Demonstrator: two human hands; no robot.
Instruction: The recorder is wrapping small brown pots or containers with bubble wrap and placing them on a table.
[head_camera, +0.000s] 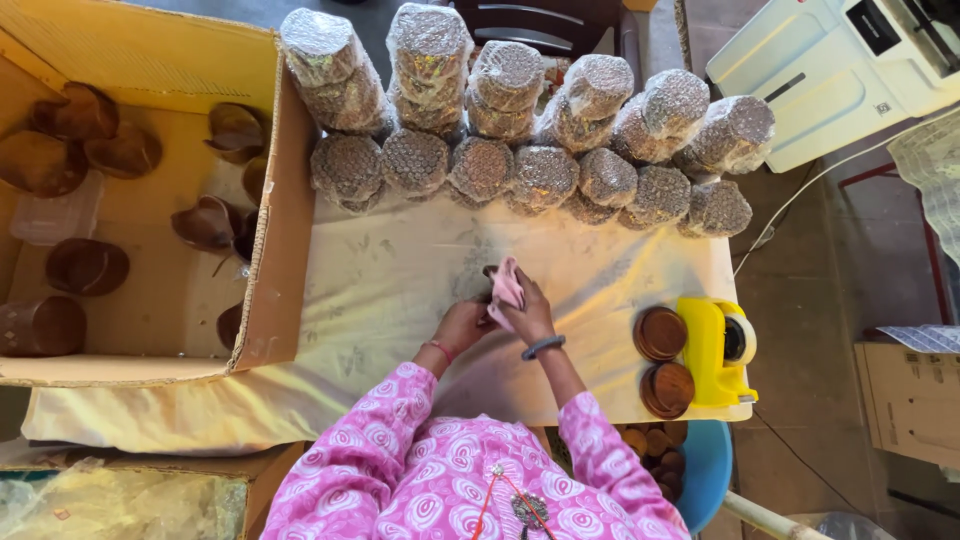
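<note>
Near the middle of the tabletop, a little toward its near edge, a small dark brown piece (492, 271) sits almost hidden under a pink cloth (506, 288) that both hands work over it. The right hand (528, 312) is closed around the cloth, pressing it down from above; the left hand (462, 324) is curled narrowly against the piece's left side, seemingly steadying it, though its fingertips are covered. To wipe well, I judge the left hand should keep the piece pinned while the cloth turns around it, so it does not slide on the pale sheet (400, 290). Two round brown discs (660, 334) lie near the right edge, touching a yellow tape dispenser (716, 350). Bubble-wrapped stacks (540, 175) crowd the far edge. An open cardboard box (150, 200) holding brown shell-like bowls (88, 267) overlaps the left edge.
</note>
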